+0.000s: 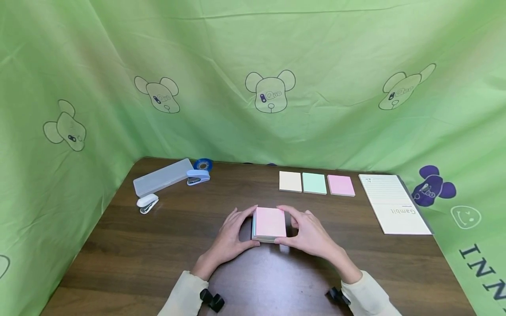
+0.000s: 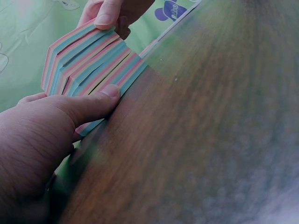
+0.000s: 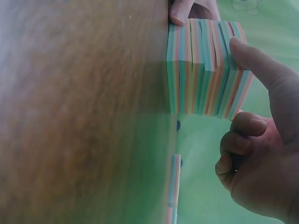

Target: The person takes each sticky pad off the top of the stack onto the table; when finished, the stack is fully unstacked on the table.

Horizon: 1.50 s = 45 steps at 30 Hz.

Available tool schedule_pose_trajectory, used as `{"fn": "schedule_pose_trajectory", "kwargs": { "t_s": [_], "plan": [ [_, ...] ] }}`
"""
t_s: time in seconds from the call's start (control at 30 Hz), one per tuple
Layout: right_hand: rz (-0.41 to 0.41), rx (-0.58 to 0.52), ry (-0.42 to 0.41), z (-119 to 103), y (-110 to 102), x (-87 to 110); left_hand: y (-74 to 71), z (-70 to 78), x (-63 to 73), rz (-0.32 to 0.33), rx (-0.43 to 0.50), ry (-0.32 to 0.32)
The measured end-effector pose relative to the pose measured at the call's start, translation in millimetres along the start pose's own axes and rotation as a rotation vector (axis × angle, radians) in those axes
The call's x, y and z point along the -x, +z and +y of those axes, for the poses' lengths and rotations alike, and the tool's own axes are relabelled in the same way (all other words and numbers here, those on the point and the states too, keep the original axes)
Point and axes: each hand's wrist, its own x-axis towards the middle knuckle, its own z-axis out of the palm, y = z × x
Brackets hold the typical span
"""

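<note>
A thick stack of sticky notes (image 1: 270, 222) with a pink top sheet sits on the table in front of me. Its sides show pink, blue and yellow stripes in the left wrist view, and the layers are slightly uneven in the right wrist view. My left hand (image 1: 229, 235) grips the left side, its thumb (image 2: 110, 91) on the near face. On the other side my right hand (image 1: 312, 233) pinches the stack, its thumb (image 3: 252, 58) near the top layers at the near corner. The right hand's other fingers (image 3: 233, 144) are curled, off the stack.
Cream (image 1: 290, 181), mint (image 1: 314, 183) and pink (image 1: 341, 185) note pads lie in a row behind. A lined pad (image 1: 395, 204) is at the right. At the back left are a translucent case (image 1: 162, 177), blue tape roll (image 1: 203, 164), blue stapler (image 1: 198, 176) and white stapler (image 1: 147, 202).
</note>
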Motion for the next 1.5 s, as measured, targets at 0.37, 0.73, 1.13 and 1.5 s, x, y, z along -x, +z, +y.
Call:
{"fn": "schedule_pose_trajectory", "kwargs": {
  "t_s": [0.37,0.73,1.13,1.5],
  "plan": [
    [0.02,-0.076,-0.012,3,-3,-0.1,-0.3,-0.8,0.0,0.023,0.013,0.041],
    [0.054,-0.176,-0.013,23,-18,-1.1,-0.9,-0.2,-0.3,0.005,0.004,0.022],
    [0.116,-0.164,0.099,65,-34,-8.9,0.1,0.2,-0.4,0.003,0.009,0.018],
    [0.044,0.037,0.074,89,-23,-14.4,0.5,1.2,-0.6,0.0,0.008,0.002]
  ]
}}
